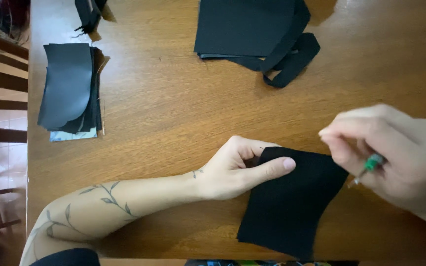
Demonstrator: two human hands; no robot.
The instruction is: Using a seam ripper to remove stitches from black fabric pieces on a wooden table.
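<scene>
Left hand [240, 165]: lies low centre of the frame, thumb and curled fingers pinching the upper left edge of a black fabric piece [289, 204]; closed on the cloth. The fabric lies flat on the wooden counter [173, 113], lower centre-right. Right hand [395, 157]: at right edge, blurred, fingers bunched at the fabric's upper right corner; a small green-handled tool [371, 165] is gripped in it. Upper left: stack of dark cut pieces [70, 88]. Top centre: black fabric pile with strap [252, 29].
</scene>
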